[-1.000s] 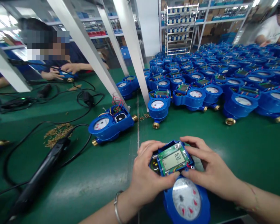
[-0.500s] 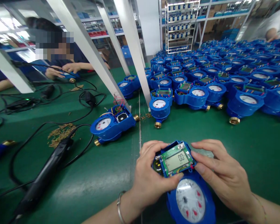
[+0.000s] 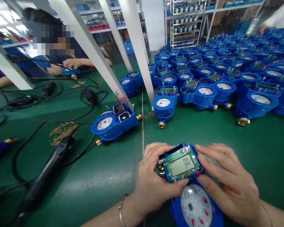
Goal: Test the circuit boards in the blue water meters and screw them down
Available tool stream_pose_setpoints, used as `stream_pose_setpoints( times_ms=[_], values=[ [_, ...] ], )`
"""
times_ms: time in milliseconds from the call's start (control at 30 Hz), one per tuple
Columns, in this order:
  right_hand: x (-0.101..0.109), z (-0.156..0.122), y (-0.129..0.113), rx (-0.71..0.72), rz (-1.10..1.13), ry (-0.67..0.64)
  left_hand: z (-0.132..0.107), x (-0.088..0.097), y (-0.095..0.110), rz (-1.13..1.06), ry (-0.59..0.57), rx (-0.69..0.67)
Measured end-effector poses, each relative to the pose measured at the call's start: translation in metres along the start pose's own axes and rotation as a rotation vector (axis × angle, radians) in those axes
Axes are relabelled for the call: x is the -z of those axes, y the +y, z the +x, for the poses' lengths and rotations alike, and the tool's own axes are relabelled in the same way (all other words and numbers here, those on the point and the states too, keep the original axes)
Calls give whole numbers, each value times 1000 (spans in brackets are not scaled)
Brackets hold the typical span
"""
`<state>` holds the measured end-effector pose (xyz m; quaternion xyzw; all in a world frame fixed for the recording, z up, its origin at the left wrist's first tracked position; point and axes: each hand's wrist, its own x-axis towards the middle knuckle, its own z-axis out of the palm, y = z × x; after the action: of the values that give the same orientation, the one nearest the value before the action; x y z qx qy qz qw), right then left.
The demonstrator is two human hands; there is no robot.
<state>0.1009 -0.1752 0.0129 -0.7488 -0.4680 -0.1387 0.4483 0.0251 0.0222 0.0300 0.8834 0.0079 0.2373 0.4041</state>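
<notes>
A blue water meter (image 3: 196, 206) with a white dial lies on the green table right in front of me. In its open upper housing sits a green circuit board (image 3: 182, 165) with an LCD screen. My left hand (image 3: 153, 183) grips the housing's left side, thumb pressed on the board's lower edge. From the right, my right hand (image 3: 229, 183) curls its fingers onto the board's right edge. Both hands are closed on the meter.
A black electric screwdriver (image 3: 47, 171) with its cable lies at left, beside a pile of brass screws (image 3: 61, 130). An opened blue meter (image 3: 113, 123) lies ahead. Several blue meters (image 3: 217, 72) crowd the right. White frame legs (image 3: 137, 53) stand mid-table. Another person (image 3: 68, 63) works at far left.
My hands and the meter have stayed almost still. My right fingers slid slightly onto the board's right edge. The view has shifted a little.
</notes>
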Motion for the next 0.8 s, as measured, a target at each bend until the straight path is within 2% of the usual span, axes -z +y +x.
stream_pose_setpoints(
  times_ms=[200, 433, 533, 667, 800],
  values=[
    [1, 2, 13, -41, 187, -64, 3, -1, 2, 3, -10, -7],
    [-6, -10, 12, -143, 94, 32, 6, 3, 4, 90, -54, 0],
    [-13, -16, 5, -217, 104, 94, 9, 6, 8, 123, -99, 8],
    [-24, -21, -3, -362, 232, 171, 15, 10, 12, 136, -165, 49],
    [-29, -23, -6, -509, 376, 179, 19, 12, 16, 140, -216, 94]
  ],
)
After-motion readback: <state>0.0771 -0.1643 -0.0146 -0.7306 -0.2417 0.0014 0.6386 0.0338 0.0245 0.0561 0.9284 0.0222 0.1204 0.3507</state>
